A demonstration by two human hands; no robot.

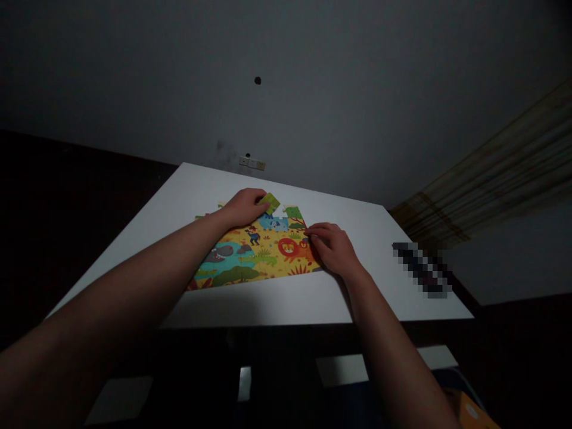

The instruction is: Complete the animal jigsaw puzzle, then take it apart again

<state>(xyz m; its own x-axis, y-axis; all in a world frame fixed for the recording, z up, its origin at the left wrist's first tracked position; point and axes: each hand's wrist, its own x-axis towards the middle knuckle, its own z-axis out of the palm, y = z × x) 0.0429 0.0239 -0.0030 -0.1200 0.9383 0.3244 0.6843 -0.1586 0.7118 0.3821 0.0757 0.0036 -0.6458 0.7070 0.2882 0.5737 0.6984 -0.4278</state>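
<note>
Right forearm: comes in from the lower right, crossing the dark near edge of the white table [277, 304].
Right hand [333, 247]: palm down, fingers loosely curled and close together, fingertips pressing on the right edge of the jigsaw puzzle [257, 253] by the lion picture; it grips nothing, it only rests there.
Left forearm: long diagonal from the lower left, passing over the puzzle's left side and hiding part of it.
Left hand [243, 207]: farther out, at the puzzle's far edge, fingers bent and pinched shut on a green puzzle piece [269, 201].
Green puzzle piece: tilted, sitting just at the top edge of the assembled picture, touching the fingertips; whether it is seated in its gap cannot be told.
Jigsaw puzzle: flat on the middle of the table, mostly assembled, bright animal scene with a hippo, crocodile and lion; far edge ragged.
Table, right side: a blurred dark object [422, 268] lies well apart from the right hand.
Far edge: a small pale object [251, 162] against the grey wall [313, 89].
</note>
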